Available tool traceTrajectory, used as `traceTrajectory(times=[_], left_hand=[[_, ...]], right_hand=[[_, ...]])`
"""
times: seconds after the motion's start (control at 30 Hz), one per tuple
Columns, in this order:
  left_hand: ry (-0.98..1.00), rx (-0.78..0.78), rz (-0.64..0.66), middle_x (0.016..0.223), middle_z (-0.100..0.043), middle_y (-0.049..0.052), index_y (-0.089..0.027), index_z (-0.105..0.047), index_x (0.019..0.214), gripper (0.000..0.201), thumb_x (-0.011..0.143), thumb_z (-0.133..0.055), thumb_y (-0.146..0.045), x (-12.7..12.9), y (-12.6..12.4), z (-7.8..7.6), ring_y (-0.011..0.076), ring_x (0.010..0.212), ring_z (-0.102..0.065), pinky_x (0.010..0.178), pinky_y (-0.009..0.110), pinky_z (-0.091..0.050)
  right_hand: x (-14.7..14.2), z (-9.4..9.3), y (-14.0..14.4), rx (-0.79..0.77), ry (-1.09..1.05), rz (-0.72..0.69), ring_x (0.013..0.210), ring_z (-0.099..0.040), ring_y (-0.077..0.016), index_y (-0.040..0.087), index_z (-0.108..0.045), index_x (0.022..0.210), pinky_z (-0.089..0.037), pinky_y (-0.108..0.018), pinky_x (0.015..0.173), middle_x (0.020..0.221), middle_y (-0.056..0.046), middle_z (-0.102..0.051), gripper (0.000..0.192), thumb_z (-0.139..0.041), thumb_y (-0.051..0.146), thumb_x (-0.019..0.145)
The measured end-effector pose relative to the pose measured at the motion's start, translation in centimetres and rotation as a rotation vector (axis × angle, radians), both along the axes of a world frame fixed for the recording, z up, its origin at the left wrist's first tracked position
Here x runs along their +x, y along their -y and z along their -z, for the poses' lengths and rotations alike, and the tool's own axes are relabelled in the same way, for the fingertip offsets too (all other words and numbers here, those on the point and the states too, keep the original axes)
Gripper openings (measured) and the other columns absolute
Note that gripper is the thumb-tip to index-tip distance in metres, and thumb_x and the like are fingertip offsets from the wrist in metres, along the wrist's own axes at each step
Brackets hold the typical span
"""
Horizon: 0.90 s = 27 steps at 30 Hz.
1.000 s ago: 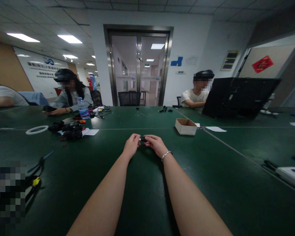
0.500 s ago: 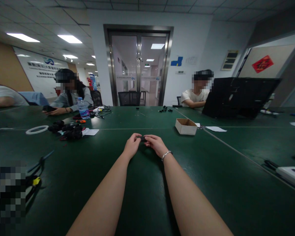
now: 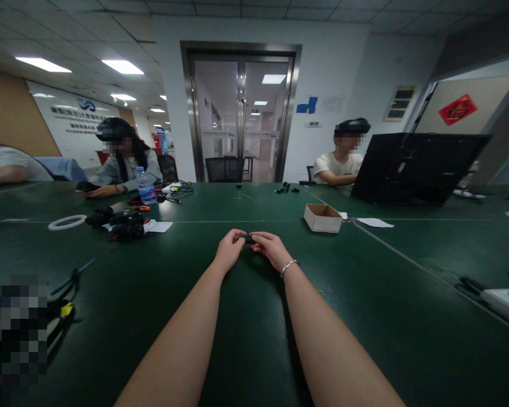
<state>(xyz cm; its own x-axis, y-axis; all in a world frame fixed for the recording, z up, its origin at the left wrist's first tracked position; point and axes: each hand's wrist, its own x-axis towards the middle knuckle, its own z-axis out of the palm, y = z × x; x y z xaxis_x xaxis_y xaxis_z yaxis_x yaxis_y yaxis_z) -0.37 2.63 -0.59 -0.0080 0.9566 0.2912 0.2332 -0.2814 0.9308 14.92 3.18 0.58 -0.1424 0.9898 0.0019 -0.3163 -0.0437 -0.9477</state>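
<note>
A small black piece (image 3: 249, 239) is held between my two hands, just above the green table (image 3: 254, 328). My left hand (image 3: 230, 249) pinches its left end, and my right hand (image 3: 270, 249), with a silver bracelet at the wrist, grips the right end. Fingers cover much of the piece, so its exact kind does not show. Ahead and to the right stands an open cardboard box (image 3: 323, 219), apart from both hands. Several small black pieces (image 3: 286, 187) lie farther off near the table's far edge.
On the left are a white ring (image 3: 67, 222), a heap of black parts (image 3: 125, 225), an orange tool (image 3: 141, 208) and a water bottle (image 3: 146, 186). A black monitor (image 3: 415, 169) stands at right, a white device (image 3: 504, 302) nearer. Other people sit across and to the left.
The view has shifted very slightly. Both hands keep their grip on the small black piece in nearly the same place.
</note>
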Motion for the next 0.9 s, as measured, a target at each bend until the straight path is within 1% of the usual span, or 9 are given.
traceTrajectory(times=[0.07,0.17,0.23,0.33,0.37,0.53,0.7,0.83,0.9], left_hand=[[0.031,-0.02,0.029,0.079,-0.061,0.003,-0.017,-0.061,0.096,0.02,0.083,-0.049,-0.027,0.03,-0.03,0.14,0.0134,0.069,-0.057,0.062,0.024,-0.044],[0.017,-0.025,0.053,0.064,-0.055,-0.001,-0.017,-0.06,0.094,0.024,0.087,-0.046,-0.036,0.07,0.04,0.15,0.0125,0.06,-0.053,0.058,0.023,-0.041],[0.001,-0.029,0.039,0.067,-0.056,0.0,-0.018,-0.061,0.094,0.026,0.087,-0.046,-0.038,0.1,0.09,0.09,0.0122,0.059,-0.053,0.057,0.023,-0.041],[0.002,-0.03,0.01,0.082,-0.06,0.002,-0.019,-0.06,0.098,0.022,0.085,-0.048,-0.032,0.12,0.1,0.03,0.0109,0.062,-0.053,0.058,0.022,-0.041],[0.001,-0.028,0.006,0.084,-0.061,0.002,-0.019,-0.06,0.099,0.021,0.085,-0.048,-0.03,0.12,0.09,0.02,0.0105,0.062,-0.053,0.058,0.022,-0.041],[-0.041,-0.03,-0.001,0.068,-0.056,0.0,-0.019,-0.062,0.095,0.026,0.089,-0.044,-0.038,0.11,0.2,-0.1,0.0117,0.058,-0.051,0.055,0.022,-0.04],[0.002,-0.063,0.007,0.07,-0.057,-0.001,-0.02,-0.061,0.096,0.021,0.086,-0.046,-0.03,0.16,0.24,-0.18,0.0103,0.057,-0.05,0.054,0.021,-0.039],[-0.049,-0.025,0.008,0.06,-0.053,-0.002,-0.019,-0.062,0.092,0.031,0.089,-0.04,-0.04,0.13,0.06,-0.02,0.0114,0.054,-0.049,0.053,0.022,-0.038],[-0.024,-0.035,0.019,0.061,-0.053,-0.002,-0.019,-0.061,0.095,0.028,0.088,-0.042,-0.039,0.13,0.02,0.0,0.0113,0.054,-0.049,0.053,0.022,-0.038]], right_hand=[[-0.01,-0.03,0.04,0.004,0.004,-0.003,0.055,-0.061,-0.0092,0.01,-0.072,0.083,-0.053,-0.015,0.051,0.067,-0.005,-0.067,0.008,-0.069,0.006,0.077],[0.02,-0.03,0.04,0.007,0.01,-0.013,0.056,-0.062,-0.0092,0.01,-0.072,0.084,-0.053,-0.015,0.052,0.071,-0.006,-0.069,0.009,-0.067,0.005,0.079],[0.07,0.01,-0.03,0.004,0.01,-0.017,0.057,-0.062,-0.0096,0.01,-0.072,0.085,-0.053,-0.015,0.053,0.072,-0.006,-0.069,0.009,-0.069,0.006,0.078],[0.11,0.1,-0.13,0.006,0.008,-0.017,0.058,-0.062,-0.0101,0.01,-0.072,0.086,-0.053,-0.015,0.053,0.07,-0.007,-0.068,0.01,-0.072,0.008,0.077],[0.11,0.13,-0.14,0.008,0.006,-0.017,0.057,-0.062,-0.0101,0.01,-0.072,0.086,-0.053,-0.015,0.053,0.07,-0.007,-0.068,0.01,-0.071,0.008,0.077],[0.02,0.08,-0.1,0.01,0.009,-0.013,0.056,-0.062,-0.0097,0.01,-0.072,0.084,-0.053,-0.015,0.052,0.07,-0.006,-0.068,0.008,-0.07,0.006,0.077],[-0.04,-0.07,-0.04,-0.001,0.002,-0.004,0.055,-0.062,-0.0094,0.009,-0.071,0.085,-0.053,-0.014,0.051,0.067,-0.005,-0.067,0.009,-0.065,0.004,0.081],[-0.05,-0.09,-0.04,-0.006,0.005,0.006,0.056,-0.063,-0.0101,0.009,-0.071,0.085,-0.053,-0.015,0.051,0.068,-0.006,-0.068,0.01,-0.064,0.003,0.081],[-0.04,-0.04,-0.09,-0.008,0.005,0.01,0.056,-0.063,-0.0103,0.009,-0.071,0.085,-0.053,-0.015,0.051,0.068,-0.006,-0.068,0.01,-0.065,0.004,0.081]])
